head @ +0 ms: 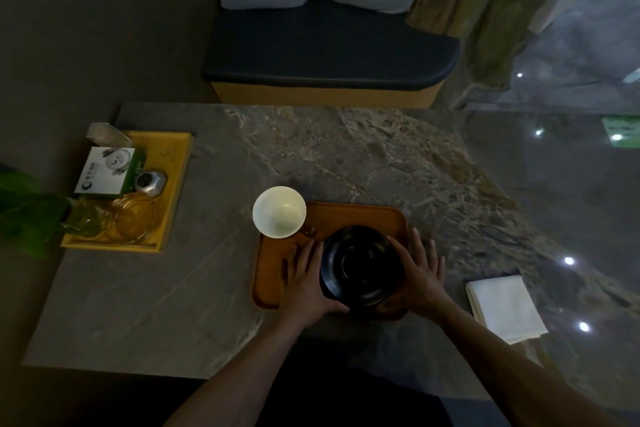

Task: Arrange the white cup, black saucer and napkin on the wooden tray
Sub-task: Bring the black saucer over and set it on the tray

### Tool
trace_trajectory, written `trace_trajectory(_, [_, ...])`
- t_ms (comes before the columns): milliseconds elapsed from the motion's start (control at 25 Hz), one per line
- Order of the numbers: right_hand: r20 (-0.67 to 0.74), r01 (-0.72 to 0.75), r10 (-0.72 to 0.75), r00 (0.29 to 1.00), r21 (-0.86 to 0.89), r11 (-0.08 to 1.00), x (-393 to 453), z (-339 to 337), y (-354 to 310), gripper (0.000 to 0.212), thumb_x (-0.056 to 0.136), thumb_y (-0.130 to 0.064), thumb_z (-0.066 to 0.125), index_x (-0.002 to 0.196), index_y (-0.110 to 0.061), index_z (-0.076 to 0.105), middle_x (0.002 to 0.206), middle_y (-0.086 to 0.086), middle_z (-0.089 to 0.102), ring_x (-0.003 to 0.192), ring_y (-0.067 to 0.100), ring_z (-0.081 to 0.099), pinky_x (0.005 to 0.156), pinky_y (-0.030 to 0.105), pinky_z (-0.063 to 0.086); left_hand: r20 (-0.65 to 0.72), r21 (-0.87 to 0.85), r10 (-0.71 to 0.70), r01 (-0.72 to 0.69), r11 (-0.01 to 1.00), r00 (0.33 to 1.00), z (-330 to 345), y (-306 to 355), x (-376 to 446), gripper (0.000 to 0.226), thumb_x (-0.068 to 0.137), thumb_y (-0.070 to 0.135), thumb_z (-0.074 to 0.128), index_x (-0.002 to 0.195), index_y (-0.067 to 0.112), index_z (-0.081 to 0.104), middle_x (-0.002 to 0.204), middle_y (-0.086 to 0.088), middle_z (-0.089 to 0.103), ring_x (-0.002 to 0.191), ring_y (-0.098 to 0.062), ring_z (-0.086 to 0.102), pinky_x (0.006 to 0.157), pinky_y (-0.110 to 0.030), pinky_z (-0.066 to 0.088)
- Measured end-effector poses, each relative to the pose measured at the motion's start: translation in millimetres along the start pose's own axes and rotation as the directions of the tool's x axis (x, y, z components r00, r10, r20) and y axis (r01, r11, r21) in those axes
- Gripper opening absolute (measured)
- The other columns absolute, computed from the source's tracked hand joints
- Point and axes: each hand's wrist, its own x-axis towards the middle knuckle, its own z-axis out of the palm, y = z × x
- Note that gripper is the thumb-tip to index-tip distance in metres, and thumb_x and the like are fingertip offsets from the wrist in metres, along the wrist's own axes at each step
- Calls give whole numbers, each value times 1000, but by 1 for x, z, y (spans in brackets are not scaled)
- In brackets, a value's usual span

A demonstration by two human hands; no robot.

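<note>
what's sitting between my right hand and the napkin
Nothing: in the head view only bare marble table shows between the right hand and the folded white napkin.

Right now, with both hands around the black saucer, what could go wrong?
1. The white cup stands at the wooden tray's far left corner, partly over the rim; a nudge might tip it.
2. The left hand and right hand only cradle the black saucer, so it might slip.
</note>
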Motion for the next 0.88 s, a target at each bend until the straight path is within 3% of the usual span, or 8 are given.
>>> trace_trajectory(320, [-3,16,-16,1000,9,1000,-1,2,5,132,43,-80,71,138,-59,-18,160,-2,-27,144,35,-26,115,62,-8,-17,63,-14,15,998,1000,5,2,2,140,50,66,81,151,35,-11,162,13,-17,142,-14,-30,118,-51,-6])
trace_trajectory(520, [-34,14,-13,999,18,1000,-3,7,6,132,47,-80,71,139,-56,-20,163,1,-16,146,34,-21,115,60,-6,-26,67,-4,5,998,1000,6,1,1,140,50,69,78,149,40,-18,161,16,-19,142,-13,-31,117,-49,-9])
trace_trajectory(680, [-152,9,11,988,131,991,-18,19,7,124,48,-86,64,146,-53,-6,164,-1,-1,149,27,-13,118,54,-6,-24,5,26,-26,1000,999,5,-7,1,135,52,72,74,145,47,-21,163,12,-12,145,-10,-25,121,-48,-6])
trace_trajectory(800, [-258,-9,57,965,183,983,-30,36,5,114,52,-87,59,149,-45,16,163,-1,14,150,26,-3,119,54,-1,-54,-25,55,-57,998,997,3,-13,-1,124,56,74,69,152,39,-1,164,11,2,148,-10,-13,122,-53,4])
trace_trajectory(880, [-288,-33,94,953,209,977,-36,45,1,112,54,-87,58,149,-42,20,162,-3,17,150,26,0,119,55,1,-75,12,83,-82,997,994,4,-14,-1,120,59,72,71,153,32,8,163,10,9,146,-8,-12,121,-53,1])
